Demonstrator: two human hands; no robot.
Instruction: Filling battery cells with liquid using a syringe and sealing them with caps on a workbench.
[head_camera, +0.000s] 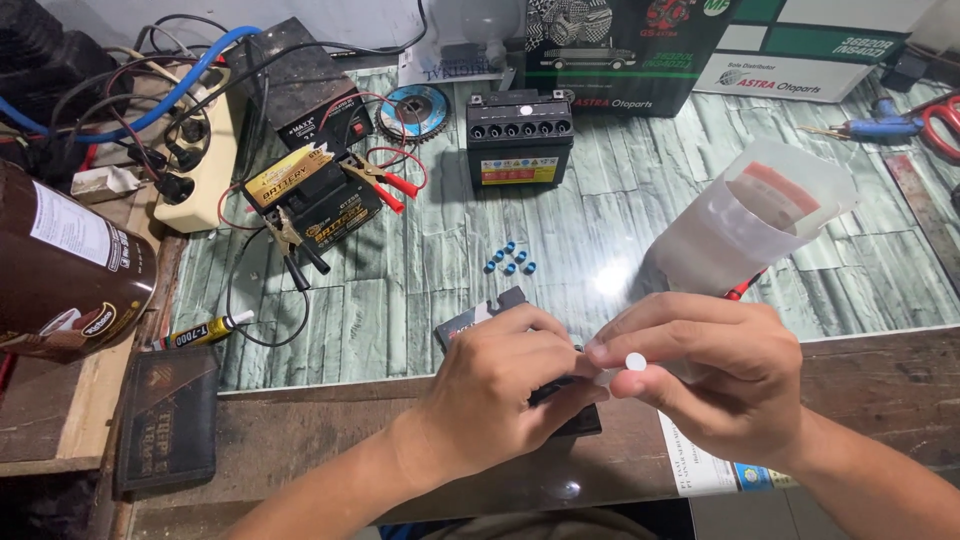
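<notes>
Nearest the camera: left hand (500, 385), fingers curled and clamped on a small black part (560, 392) at the edge of the wooden bench (330, 440), the part mostly hidden under the hand. Right hand (715, 385), fingers pinched together on the neck of a translucent white plastic container (745, 220), which tilts up and away to the right; a small round white cap (635, 361) sits at the fingertips, just beside the black part. Under the right wrist, a printed paper sheet (700, 468). To the left on the bench, a dark wallet-like case (168, 420) and a small yellow glue tube (200, 332). At the far left, a brown cylindrical can (65, 265). On the green marbled tabletop (600, 170), near the middle, a cluster of small blue caps (510, 262). Further back on the left, a black battery with a yellow label (312, 200), red and black clips on it, wires running to a cream power strip (205, 160). Centre rear, a second black battery (519, 138) standing upright, a toothed disc (417, 108) just beside it. Behind them, printed cardboard boxes (620, 45). Far right, red-handled scissors (940, 122).
</notes>
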